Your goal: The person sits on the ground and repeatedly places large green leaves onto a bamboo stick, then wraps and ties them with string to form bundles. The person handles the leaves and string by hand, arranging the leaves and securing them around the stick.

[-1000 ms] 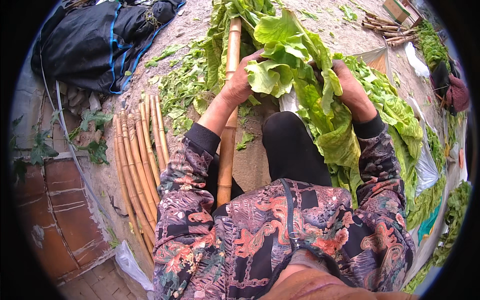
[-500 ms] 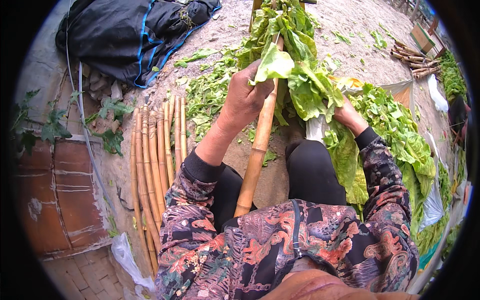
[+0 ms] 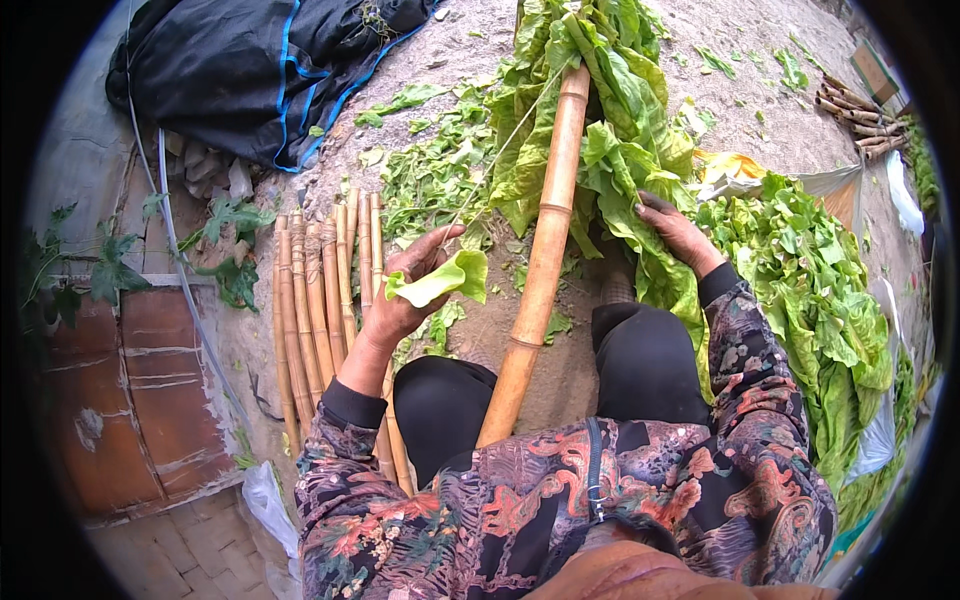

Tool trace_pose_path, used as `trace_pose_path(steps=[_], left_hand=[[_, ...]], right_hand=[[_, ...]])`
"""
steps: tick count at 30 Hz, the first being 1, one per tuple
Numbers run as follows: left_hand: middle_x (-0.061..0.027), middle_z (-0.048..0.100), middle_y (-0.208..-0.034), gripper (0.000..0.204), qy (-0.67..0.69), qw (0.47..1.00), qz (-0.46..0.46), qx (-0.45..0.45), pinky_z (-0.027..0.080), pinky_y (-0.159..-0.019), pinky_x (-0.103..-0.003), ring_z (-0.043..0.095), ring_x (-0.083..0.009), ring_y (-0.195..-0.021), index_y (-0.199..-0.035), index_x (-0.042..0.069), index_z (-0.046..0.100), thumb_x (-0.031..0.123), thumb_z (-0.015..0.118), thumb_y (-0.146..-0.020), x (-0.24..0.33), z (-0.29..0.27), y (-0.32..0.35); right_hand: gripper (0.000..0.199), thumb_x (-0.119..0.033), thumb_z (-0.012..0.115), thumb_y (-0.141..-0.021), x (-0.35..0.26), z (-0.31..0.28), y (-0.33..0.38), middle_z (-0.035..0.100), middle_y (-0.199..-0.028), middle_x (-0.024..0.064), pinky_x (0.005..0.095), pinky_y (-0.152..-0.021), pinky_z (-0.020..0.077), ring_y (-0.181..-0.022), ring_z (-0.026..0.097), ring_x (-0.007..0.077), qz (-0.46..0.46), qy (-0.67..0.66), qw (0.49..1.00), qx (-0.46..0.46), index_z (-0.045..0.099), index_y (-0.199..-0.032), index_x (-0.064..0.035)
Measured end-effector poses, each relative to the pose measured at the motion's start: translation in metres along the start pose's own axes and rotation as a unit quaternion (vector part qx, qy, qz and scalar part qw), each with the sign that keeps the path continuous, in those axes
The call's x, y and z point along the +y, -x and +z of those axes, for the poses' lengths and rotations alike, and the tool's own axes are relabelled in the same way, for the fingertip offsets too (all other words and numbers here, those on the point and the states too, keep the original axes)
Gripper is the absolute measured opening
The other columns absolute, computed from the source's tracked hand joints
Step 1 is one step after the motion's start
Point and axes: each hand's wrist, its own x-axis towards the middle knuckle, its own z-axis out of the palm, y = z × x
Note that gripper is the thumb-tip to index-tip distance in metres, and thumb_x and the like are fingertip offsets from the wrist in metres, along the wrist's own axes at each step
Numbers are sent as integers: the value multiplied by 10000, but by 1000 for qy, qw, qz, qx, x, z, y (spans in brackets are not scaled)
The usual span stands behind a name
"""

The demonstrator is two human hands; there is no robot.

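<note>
Head view: string pulled out from leafy pole

My left hand (image 3: pixel 396 318) closes on string (image 3: pixel 491 171) and a leaf scrap (image 3: pixel 448 281); right hand (image 3: pixel 682 238) touches leaves (image 3: pixel 632 80) bunched at the bamboo pole (image 3: pixel 545 235)'s far end, grip unclear. Even tension, stems uncrushed seems best. Versus half a second ago: left hand farther from pole, string now visibly stretched.

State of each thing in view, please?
Left hand: closed on string and leaf piece
String: drawn nearly straight
Right hand: against leaf bunch, grip unclear
Bamboo pole: slanted, no hand on it
Leaf bunch: gathered at pole's far end
Leaf heap: piled loosely
Bamboo row: lying side by side
Leaf scraps: scattered
Black sheet: rumpled
</note>
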Motion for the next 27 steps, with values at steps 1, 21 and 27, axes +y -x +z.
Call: trace_pose_path(steps=[1,21,27], left_hand=[[37,498,-673,479,74,996,-51,4,362,-552,-210,453,-52,-598,-1192,-28,534,269,650,-834,0,-4,5],[-157,648,-1031,310,-474,873,-65,97,478,-850,-399,614,-327,-975,-1084,182,666,235,550,-801,-68,-97,-271],[-220,606,-761,161,-405,870,278,44,475,-655,-410,626,-355,-749,-802,-18,611,116,524,-821,140,-6,-241]], right_hand=[[602,-346,532,-906,-11,2,5,460,-1342,152,291,-1037,301,-1232,427,214,9,52,999,-3,380,-1348,33],[280,-141,596,-861,-117,35,-85,623,-1007,62,259,-852,440,-917,550,110,-102,-45,991,-79,589,-1063,52],[240,-108,556,-879,-102,55,-106,647,-969,84,289,-791,459,-865,559,117,-247,-105,949,164,578,-1067,39]])
